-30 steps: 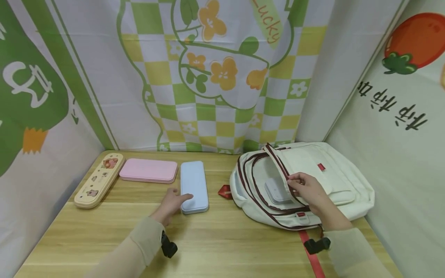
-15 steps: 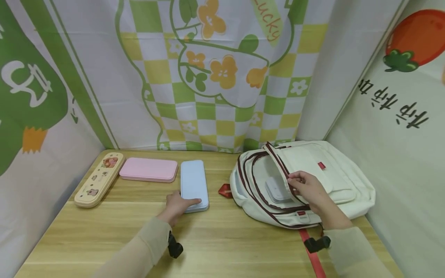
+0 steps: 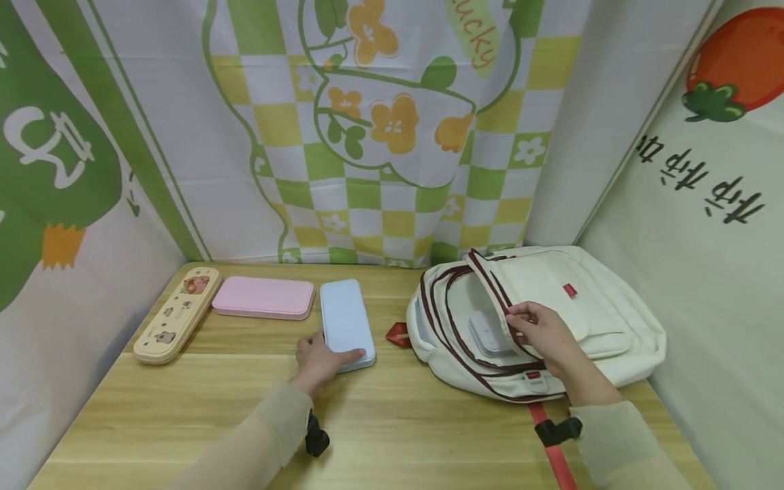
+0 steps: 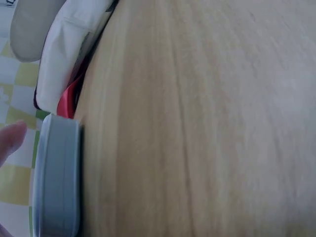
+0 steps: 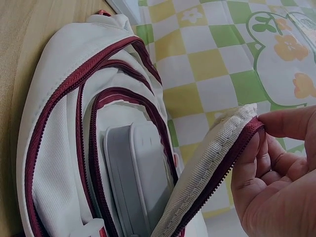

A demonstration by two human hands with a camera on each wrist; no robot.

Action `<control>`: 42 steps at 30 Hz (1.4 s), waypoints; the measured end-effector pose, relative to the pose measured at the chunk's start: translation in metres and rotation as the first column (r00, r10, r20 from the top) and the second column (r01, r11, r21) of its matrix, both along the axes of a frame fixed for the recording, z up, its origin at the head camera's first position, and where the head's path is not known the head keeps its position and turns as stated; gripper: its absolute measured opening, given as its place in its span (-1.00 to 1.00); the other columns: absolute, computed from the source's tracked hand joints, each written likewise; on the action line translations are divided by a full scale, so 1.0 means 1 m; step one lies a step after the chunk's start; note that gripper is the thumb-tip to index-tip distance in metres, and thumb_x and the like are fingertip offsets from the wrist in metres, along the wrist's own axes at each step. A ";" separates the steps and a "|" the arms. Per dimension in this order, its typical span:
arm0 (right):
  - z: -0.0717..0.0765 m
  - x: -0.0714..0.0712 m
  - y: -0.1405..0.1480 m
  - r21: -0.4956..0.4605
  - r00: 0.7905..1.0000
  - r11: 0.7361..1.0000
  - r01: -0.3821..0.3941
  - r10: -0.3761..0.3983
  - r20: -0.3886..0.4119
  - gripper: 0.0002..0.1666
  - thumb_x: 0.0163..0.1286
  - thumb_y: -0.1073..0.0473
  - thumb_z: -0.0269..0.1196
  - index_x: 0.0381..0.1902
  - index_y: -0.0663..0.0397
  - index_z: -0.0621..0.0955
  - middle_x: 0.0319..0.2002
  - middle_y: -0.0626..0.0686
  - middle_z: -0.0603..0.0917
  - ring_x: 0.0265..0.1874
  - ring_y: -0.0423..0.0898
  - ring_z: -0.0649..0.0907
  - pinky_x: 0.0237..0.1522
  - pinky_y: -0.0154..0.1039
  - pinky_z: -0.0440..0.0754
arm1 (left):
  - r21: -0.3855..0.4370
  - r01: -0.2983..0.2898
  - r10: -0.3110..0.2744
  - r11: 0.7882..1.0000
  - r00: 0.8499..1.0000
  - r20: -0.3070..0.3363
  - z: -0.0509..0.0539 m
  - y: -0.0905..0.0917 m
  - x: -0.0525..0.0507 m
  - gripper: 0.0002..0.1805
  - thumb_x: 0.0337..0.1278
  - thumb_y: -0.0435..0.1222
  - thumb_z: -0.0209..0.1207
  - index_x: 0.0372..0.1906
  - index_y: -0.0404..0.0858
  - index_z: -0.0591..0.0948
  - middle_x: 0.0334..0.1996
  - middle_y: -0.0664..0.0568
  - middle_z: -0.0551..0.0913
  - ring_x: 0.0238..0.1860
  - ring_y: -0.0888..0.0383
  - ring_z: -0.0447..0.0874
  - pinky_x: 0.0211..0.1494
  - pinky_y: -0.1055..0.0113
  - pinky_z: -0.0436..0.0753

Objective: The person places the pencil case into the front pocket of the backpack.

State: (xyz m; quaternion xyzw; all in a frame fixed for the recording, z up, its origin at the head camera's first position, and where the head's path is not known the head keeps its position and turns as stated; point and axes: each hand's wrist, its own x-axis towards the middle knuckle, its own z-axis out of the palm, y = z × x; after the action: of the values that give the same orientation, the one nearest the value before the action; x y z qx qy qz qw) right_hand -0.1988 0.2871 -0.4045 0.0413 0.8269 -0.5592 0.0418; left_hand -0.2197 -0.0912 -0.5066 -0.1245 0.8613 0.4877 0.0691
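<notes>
The left hand (image 3: pixel 320 362) is at the near end of a light blue case (image 3: pixel 346 320), fingers along its left edge and thumb stretched across its top. In the left wrist view a fingertip (image 4: pixel 12 140) shows apart from the case (image 4: pixel 58 177); the other fingers are mostly hidden. The right hand (image 3: pixel 547 335) pinches the zippered flap of a white backpack (image 3: pixel 603 299), holding the pocket open. Inside the pocket, a grey-white case (image 5: pixel 143 173) is visible in the right wrist view, beside the flap (image 5: pixel 212 163).
A pink case (image 3: pixel 263 297) and a cream case with printed pictures (image 3: pixel 177 316) lie at the table's back left. A red tab (image 3: pixel 399 335) sticks out left of the backpack, and a red strap (image 3: pixel 554 456) runs toward the near edge. Printed curtains stand behind and beside the table.
The left hand has moved right, its thumb now close to the blue case's right edge. The blue case has shifted and turned slightly, its near end to the right. The right hand keeps its hold on the flap.
</notes>
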 end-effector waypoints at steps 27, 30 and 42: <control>-0.006 0.001 -0.001 -0.036 1.000 0.999 -0.002 0.002 -0.004 -0.72 0.60 0.35 0.10 0.09 0.53 0.48 -0.25 -0.04 0.59 -0.30 -0.28 0.56 -0.30 -0.37 0.65 | 0.008 -0.009 0.010 1.000 0.994 -0.113 -0.007 -0.003 -0.009 0.02 0.02 -0.33 0.50 0.48 -0.47 0.12 0.25 -0.50 0.24 0.28 -0.38 0.20 0.35 -0.24 0.33; -0.006 0.002 -0.001 -0.034 1.000 0.999 -0.002 0.002 -0.004 -0.72 0.60 0.35 0.10 0.08 0.54 0.49 -0.25 -0.04 0.59 -0.31 -0.28 0.56 -0.31 -0.37 0.64 | 0.125 -0.007 0.028 0.992 0.985 -0.168 -0.009 -0.004 -0.010 -0.09 0.08 -0.49 0.37 0.47 -0.50 0.14 0.29 -0.55 0.27 0.35 -0.42 0.23 0.45 -0.21 0.28; -0.004 0.002 -0.002 -0.032 1.000 0.999 0.000 0.000 -0.007 -0.73 0.60 0.35 0.10 0.08 0.53 0.49 -0.25 -0.04 0.59 -0.31 -0.27 0.55 -0.31 -0.37 0.63 | 0.615 -0.182 0.223 0.767 0.975 0.011 0.009 -0.009 -0.011 -0.34 0.60 -0.39 -0.14 0.56 -0.57 -0.11 0.30 -0.45 0.30 -0.10 0.05 0.56 -0.16 0.39 0.69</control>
State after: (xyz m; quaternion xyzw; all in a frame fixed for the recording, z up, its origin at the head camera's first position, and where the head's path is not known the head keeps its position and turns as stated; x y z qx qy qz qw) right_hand -0.1969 0.2847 -0.4085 0.0387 0.8179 -0.5727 0.0399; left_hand -0.2304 -0.1007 -0.4981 -0.1722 0.6402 0.7482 0.0256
